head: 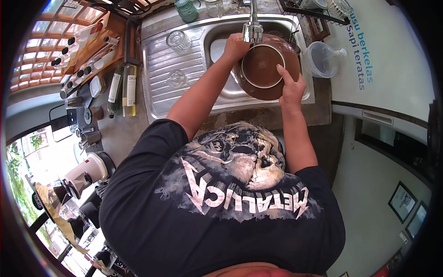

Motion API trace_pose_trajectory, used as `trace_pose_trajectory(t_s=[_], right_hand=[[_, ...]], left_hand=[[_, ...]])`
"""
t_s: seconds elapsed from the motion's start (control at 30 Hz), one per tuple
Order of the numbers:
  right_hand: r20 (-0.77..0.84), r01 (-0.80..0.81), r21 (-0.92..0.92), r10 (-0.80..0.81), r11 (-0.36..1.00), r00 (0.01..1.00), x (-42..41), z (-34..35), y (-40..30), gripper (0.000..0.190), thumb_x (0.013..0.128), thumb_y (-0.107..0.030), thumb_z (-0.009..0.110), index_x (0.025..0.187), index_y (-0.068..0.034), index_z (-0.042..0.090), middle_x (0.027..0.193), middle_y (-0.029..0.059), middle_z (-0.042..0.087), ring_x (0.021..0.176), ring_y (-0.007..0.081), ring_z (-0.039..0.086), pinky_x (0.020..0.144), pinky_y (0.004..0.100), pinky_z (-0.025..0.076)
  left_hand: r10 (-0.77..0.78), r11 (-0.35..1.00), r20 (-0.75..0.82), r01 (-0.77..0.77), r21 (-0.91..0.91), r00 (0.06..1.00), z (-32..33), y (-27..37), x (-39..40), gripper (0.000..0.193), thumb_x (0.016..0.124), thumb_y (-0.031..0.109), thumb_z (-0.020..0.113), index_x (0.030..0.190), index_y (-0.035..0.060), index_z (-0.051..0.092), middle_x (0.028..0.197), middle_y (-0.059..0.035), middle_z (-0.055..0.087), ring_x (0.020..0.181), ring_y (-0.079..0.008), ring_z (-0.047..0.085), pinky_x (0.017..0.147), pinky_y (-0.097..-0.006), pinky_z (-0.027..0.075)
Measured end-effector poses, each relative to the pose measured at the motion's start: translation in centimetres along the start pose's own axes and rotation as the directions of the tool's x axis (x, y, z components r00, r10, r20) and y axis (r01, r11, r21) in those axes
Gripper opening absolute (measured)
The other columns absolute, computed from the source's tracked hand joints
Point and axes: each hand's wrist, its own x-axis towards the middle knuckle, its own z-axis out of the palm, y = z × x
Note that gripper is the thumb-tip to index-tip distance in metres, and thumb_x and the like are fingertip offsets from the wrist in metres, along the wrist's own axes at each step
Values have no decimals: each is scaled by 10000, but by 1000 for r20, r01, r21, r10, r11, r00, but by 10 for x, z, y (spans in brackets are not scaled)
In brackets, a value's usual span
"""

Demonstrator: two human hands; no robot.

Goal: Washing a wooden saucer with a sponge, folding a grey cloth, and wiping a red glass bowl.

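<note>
A brown ceramic plate (263,65), underside up with a pale foot ring, is held over the sink basin (231,90) below the chrome tap head (253,32). My left hand (237,47) grips its far left rim; the fingertips are partly hidden by the tap, and a small yellow bit shows beside them. On the near right side, my right hand (292,85) holds the plate, thumb on the underside and fingers hidden beneath. Whether water runs cannot be made out. Part of a pale item (218,50) shows in the basin left of the plate.
Two clear glasses (178,41) (178,78) rest on the ribbed drainboard (159,100). Right of the sink stands a translucent plastic jug (320,59). A black dish rack (311,13) is at the back right, a green mug (187,10) behind the sink, and two bottles (129,90) at the left.
</note>
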Motion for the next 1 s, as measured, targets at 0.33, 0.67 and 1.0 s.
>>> trace_pose_trajectory(t_s=[0.33,0.67,1.0], right_hand=[[-351,190,137,-132,972,927,34,12,-7,433,879,-12,773,1295,34,660,1253,104,708,1083,210,690,923,357,564],[-388,189,203,-99,961,917,43,27,26,474,880,-41,785,1325,22,638,1272,108,698,1109,218,680,953,361,554],[-53,27,-8,-27,1000,998,24,-10,18,478,889,-49,784,1336,9,626,1250,79,691,1103,178,665,966,337,532]], left_hand=[[12,999,-165,-5,41,986,66,-10,-28,423,1002,309,474,830,16,725,852,-263,715,828,-461,700,741,-552,535],[-413,872,-205,320,-371,887,67,-10,-51,505,1005,381,499,806,-33,710,802,-291,700,800,-490,691,739,-536,523],[221,975,-63,-222,-11,973,40,-44,24,226,868,286,678,904,70,730,852,-237,714,882,-458,697,756,-511,563]])
